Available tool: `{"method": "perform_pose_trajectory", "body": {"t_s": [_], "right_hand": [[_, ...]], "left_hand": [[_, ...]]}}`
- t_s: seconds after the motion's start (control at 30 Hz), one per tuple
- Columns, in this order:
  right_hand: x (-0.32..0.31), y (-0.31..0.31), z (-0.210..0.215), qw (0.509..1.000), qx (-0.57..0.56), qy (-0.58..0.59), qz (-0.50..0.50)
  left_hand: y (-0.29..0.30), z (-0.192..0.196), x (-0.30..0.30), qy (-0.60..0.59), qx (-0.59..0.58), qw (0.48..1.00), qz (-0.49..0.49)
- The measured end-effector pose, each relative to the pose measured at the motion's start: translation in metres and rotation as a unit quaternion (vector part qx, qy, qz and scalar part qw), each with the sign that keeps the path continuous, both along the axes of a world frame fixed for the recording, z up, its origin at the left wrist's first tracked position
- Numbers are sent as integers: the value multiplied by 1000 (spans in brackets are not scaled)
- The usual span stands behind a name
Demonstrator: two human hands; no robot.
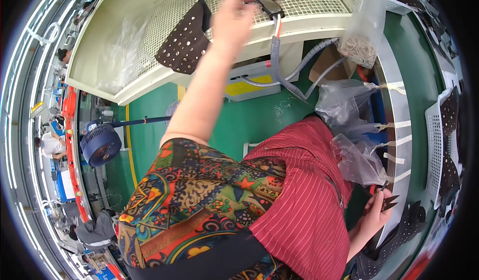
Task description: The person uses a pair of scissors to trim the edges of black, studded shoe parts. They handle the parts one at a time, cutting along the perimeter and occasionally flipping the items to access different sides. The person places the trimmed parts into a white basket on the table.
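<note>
My left hand [232, 20] reaches over the mesh-topped bench, its fingers smeared by motion beside a black gun-shaped tool [271, 4]. Whether they touch the tool is unclear. White and orange leads run from that tool into a grey wrapped hose [275, 55]. Left of my wrist, a dark brown studded piece of material [184, 40] hangs over the bench's front edge. Low on the right, my right hand [376, 212] is closed around small dark thread snips [389, 203], blades pointing outward, close to the grey table edge.
Clear plastic bags [349, 103] are taped along the grey table edge [403, 130] on the right. A bag of pale loops [358, 49] hangs above them. White baskets [435, 145] with studded pieces stand farther right. A blue fan [101, 144] is at the left, with people working beyond.
</note>
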State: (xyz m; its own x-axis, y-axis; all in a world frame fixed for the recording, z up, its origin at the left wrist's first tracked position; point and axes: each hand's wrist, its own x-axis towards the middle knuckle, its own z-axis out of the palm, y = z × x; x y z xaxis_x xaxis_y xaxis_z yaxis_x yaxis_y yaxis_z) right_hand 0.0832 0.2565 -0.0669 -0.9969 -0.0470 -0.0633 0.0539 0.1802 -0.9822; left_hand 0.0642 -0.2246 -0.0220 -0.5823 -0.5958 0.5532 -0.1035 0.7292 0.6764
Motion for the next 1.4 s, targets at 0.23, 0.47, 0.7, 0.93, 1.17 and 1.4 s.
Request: {"method": "perform_pose_trajectory", "body": {"t_s": [0.23, 0.47, 0.7, 0.93, 1.17, 1.4], "right_hand": [[-1, -6, -3, 996, -44, -36, -68], [-11, -12, 2, 999, -39, -8, -3], [-6, -11, -1, 999, -37, -15, -28], [1, 1, -10, 998, -23, -13, -59], [-1, 7, -5, 997, -23, -5, -75], [13, 7, -3, 994, -67, -6, -86]], "left_hand": [[-85, -98, 182, -64, -43, 893, 444], [-73, -124, 207, -251, -151, 833, 469], [-79, -116, 207, -250, -254, 863, 357], [-106, -81, 193, -127, -281, 887, 344], [-98, 91, 122, 285, -253, 893, 239], [-7, 135, 50, 362, -138, 922, 18]]}}
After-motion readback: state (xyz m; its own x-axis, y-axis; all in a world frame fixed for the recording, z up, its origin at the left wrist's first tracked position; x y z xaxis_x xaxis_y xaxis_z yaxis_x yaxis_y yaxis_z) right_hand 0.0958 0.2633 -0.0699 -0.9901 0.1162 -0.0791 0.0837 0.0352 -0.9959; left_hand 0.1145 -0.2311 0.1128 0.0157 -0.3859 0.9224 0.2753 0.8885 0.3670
